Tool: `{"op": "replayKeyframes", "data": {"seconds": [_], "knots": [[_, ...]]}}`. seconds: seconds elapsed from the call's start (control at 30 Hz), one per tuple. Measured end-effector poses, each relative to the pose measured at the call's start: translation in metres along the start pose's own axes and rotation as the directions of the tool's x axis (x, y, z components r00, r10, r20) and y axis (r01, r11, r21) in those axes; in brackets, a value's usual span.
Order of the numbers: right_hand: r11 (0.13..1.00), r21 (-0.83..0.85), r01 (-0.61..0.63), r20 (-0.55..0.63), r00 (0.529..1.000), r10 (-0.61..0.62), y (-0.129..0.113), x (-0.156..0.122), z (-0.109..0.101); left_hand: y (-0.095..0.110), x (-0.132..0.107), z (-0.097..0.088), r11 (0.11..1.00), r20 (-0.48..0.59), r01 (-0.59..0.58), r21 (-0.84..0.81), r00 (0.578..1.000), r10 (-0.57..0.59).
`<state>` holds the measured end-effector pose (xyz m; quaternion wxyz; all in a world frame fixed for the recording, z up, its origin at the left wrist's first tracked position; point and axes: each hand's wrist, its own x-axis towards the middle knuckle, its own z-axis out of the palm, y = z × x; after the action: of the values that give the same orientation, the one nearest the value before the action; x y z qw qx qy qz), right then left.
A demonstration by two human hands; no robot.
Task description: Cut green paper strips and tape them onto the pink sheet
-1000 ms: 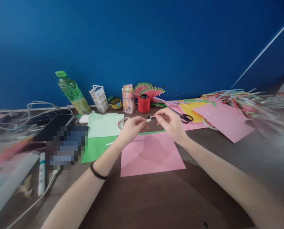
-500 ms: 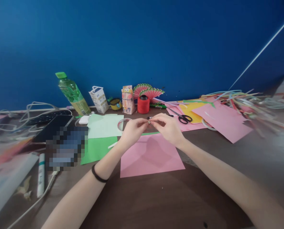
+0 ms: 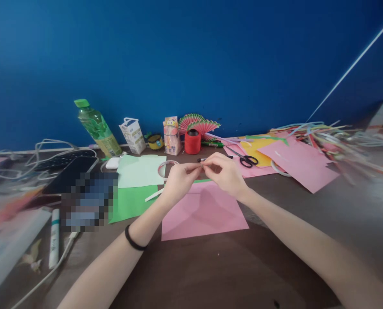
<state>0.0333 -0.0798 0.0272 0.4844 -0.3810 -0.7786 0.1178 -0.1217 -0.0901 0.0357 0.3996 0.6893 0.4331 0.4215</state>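
Note:
My left hand (image 3: 178, 182) and my right hand (image 3: 225, 174) meet fingertip to fingertip above the far edge of a pink paper sheet (image 3: 204, 212). Both pinch something small between them, which looked like a short white strip a second ago and is now hidden by the fingers. A roll of clear tape (image 3: 164, 168) lies just behind my left hand, on a pale green sheet (image 3: 140, 171). A darker green sheet (image 3: 130, 201) lies beside the pink one, with a white strip (image 3: 153, 195) on it. A black band circles my left wrist.
Black scissors (image 3: 247, 160) lie on pink and yellow paper to the right. At the back stand a green bottle (image 3: 96, 126), two small cartons (image 3: 132, 135), a red thread spool (image 3: 192, 141) and paper fans (image 3: 198, 124). Paper strips (image 3: 326, 135) are heaped far right. Cables, a keyboard and a white marker (image 3: 54, 238) lie left.
My hands were slightly apart with a small white strip showing between them; they have closed together and sunk a little toward the pink sheet, hiding the strip.

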Motion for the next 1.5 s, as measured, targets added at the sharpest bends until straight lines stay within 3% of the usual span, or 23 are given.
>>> {"op": "replayKeyframes", "data": {"seconds": [0.37, 0.57, 0.77, 1.07, 1.23, 1.4, 1.5], "knots": [[0.994, 0.054, -0.092, 0.0, 0.996, 0.093, -0.002, 0.004, -0.004, 0.006, 0.005, -0.004, 0.993, 0.019, 0.111, -0.05, 0.994, -0.11], [0.975, 0.146, -0.168, 0.073, 0.985, 0.158, -0.004, 0.006, -0.007, 0.013, 0.005, -0.005, 0.983, 0.013, 0.166, -0.081, 0.986, -0.166], [0.856, 0.313, -0.41, 0.213, 0.909, 0.358, -0.002, 0.009, -0.009, 0.009, 0.005, -0.006, 0.99, 0.015, 0.134, -0.052, 0.991, -0.134], [0.737, 0.419, -0.531, 0.335, 0.844, 0.418, 0.003, 0.009, -0.008, 0.007, 0.005, -0.006, 0.985, 0.063, 0.143, -0.098, 0.989, -0.137], [0.762, 0.394, -0.514, 0.319, 0.854, 0.411, 0.003, 0.008, -0.008, 0.006, 0.006, -0.006, 0.985, 0.067, 0.152, -0.079, 0.987, -0.147], [0.922, 0.176, -0.346, 0.186, 0.931, 0.314, -0.001, 0.007, -0.007, 0.004, 0.005, -0.007, 0.99, 0.027, 0.115, 0.084, 0.993, -0.118], [0.958, 0.095, -0.271, 0.169, 0.953, 0.253, -0.006, 0.006, -0.007, 0.005, 0.004, -0.007, 0.983, -0.001, 0.095, 0.159, 0.995, -0.096]]}}
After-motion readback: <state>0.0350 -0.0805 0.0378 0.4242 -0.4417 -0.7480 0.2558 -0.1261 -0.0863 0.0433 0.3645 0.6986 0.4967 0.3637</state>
